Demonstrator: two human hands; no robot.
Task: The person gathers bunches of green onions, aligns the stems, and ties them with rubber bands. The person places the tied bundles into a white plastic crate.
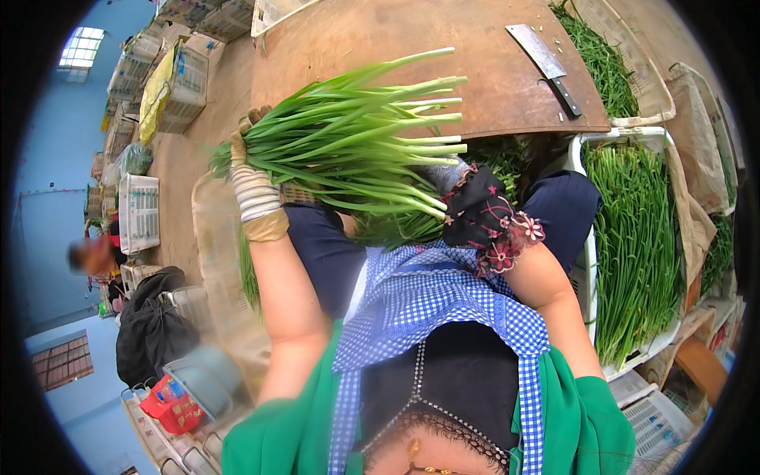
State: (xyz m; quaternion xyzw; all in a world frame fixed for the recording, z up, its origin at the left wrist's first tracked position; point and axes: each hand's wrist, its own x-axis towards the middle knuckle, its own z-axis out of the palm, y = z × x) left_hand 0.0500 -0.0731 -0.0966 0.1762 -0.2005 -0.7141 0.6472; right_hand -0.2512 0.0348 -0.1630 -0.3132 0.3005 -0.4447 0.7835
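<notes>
A bunch of long green leafy stalks with pale cut ends, which look like garlic chives or similar greens, lies spread above my lap. My left hand, in a brown-tipped glove with a striped cuff, is closed around its leafy end at the left. My right hand is mostly hidden behind the pale ends; a grey glove part and a black flowered sleeve cover show, and its fingers cannot be made out. More loose greens lie below the bunch, between my knees. A cleaver with a black handle rests on the wooden table.
A white crate full of upright greens stands at the right, with another crate of greens above it. A plastic-lined container is at my left. Stacked crates and a person are farther left.
</notes>
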